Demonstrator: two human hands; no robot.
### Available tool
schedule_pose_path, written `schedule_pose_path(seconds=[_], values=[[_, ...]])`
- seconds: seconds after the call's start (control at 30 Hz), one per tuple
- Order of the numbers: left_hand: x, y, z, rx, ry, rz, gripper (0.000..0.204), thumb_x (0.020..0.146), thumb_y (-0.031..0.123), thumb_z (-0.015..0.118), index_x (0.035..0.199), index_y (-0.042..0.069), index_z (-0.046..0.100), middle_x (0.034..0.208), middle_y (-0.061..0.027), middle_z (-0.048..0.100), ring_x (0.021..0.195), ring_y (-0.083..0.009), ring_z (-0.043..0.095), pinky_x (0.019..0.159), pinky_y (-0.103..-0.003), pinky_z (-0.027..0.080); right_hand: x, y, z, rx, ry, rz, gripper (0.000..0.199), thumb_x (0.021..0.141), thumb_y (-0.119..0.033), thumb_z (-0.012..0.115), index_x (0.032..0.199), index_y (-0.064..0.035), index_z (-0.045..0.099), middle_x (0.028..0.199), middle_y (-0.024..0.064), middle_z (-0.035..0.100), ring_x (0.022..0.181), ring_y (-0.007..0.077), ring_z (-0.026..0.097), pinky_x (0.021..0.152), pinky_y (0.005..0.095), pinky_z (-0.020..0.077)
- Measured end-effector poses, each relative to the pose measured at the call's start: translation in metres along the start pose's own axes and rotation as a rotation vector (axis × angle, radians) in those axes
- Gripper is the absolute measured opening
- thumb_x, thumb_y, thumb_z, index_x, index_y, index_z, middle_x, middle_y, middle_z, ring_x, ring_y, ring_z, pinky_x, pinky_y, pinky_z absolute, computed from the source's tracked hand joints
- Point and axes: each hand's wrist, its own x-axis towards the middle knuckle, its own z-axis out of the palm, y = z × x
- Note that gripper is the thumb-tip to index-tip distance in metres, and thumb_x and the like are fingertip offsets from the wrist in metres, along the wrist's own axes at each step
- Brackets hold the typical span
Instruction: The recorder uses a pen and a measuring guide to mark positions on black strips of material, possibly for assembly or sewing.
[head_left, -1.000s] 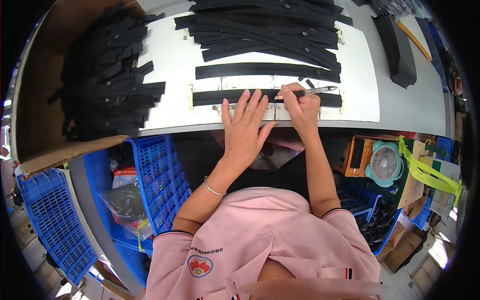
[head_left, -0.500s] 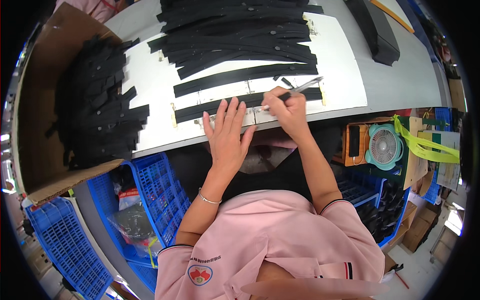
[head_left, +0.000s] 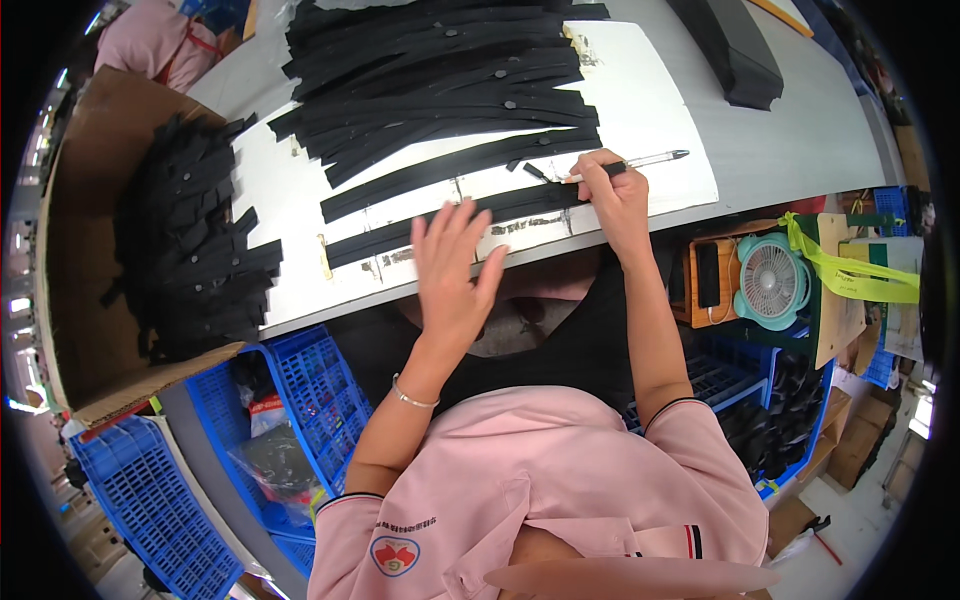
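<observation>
A pen (head_left: 652, 159) with a clear barrel is held in my right hand (head_left: 618, 205), its tip by the right part of the nearest black fabric strip (head_left: 530, 204). My left hand (head_left: 455, 262) has its fingers spread at the middle of that strip; whether it presses on it I cannot tell. A second black strip (head_left: 410, 182) lies just beyond, and both rest on a white board (head_left: 655, 110) with dark marks and bits of tape. Two small black scraps (head_left: 536, 172) lie between the strips, near the pen tip.
Beyond the strips is a large pile of black strips (head_left: 430, 90). At left, more strips (head_left: 190, 240) fill a cardboard box (head_left: 80, 220). A black folded piece (head_left: 730, 55) lies far right on the grey table. Blue crates (head_left: 310, 390) and a teal fan (head_left: 772, 280) stand below the edge.
My right hand has moved right along the near strip with the pen, which now points more sideways. The left hand's fingers are spread a little wider. The whole view has shifted slightly.
</observation>
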Motion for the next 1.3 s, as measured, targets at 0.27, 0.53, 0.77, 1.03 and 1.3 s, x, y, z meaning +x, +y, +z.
schedule_pose_path(seconds=[0.27,0.53,0.77,1.03,1.3], values=[[0.063,0.023,0.049,-0.187,-0.126,0.149,0.039,0.089,0.016,0.076,0.125,0.005,0.064,0.131,-0.0144,0.066,0.139,-0.0348,0.05,0.123,-0.054,0.022,0.0,0.0,-0.001,0.11,0.015,0.022,0.023,0.102,-0.016,0.06,0.088,-0.0022,0.072,0.07,-0.0014,0.06,0.062,0.0036,0.048,0.057,0.0221,0.0364],[0.06,0.02,0.051,-0.05,-0.068,0.145,0.027,0.085,0.019,0.08,0.109,0.009,0.072,0.117,-0.0043,0.07,0.131,-0.0297,0.056,0.121,-0.056,0.023,0.001,0.002,0.0,0.043,0.001,-0.027,0.024,0.099,-0.012,0.064,0.084,0.0054,0.07,0.078,0.0031,0.069,0.064,0.0067,0.058,0.058,0.0241,0.0447],[0.061,0.022,0.055,-0.04,-0.02,0.134,0.019,0.085,0.015,0.078,0.102,0.007,0.073,0.114,-0.0064,0.069,0.128,-0.0305,0.057,0.119,-0.061,0.022,0.001,0.008,0.001,-0.011,-0.035,-0.098,0.022,0.1,-0.009,0.064,0.085,0.0062,0.069,0.079,0.0019,0.067,0.066,0.0053,0.054,0.059,0.0233,0.0428],[0.061,0.022,0.056,-0.047,0.002,0.118,0.016,0.083,0.01,0.077,0.099,0.006,0.075,0.113,-0.0066,0.07,0.127,-0.0304,0.058,0.119,-0.062,0.023,0.0,0.016,0.003,-0.14,-0.06,-0.142,0.02,0.1,-0.01,0.066,0.088,0.0056,0.071,0.079,0.0019,0.067,0.066,0.0055,0.056,0.058,0.0227,0.0438],[0.059,0.021,0.057,-0.049,0.015,0.117,0.017,0.082,0.011,0.078,0.099,0.008,0.075,0.113,-0.0056,0.07,0.126,-0.0298,0.059,0.119,-0.062,0.024,-0.005,0.01,-0.006,-0.009,-0.042,-0.087,0.023,0.095,-0.01,0.066,0.078,0.0062,0.067,0.075,0.0057,0.07,0.056,0.0116,0.059,0.053,0.0273,0.0437]])
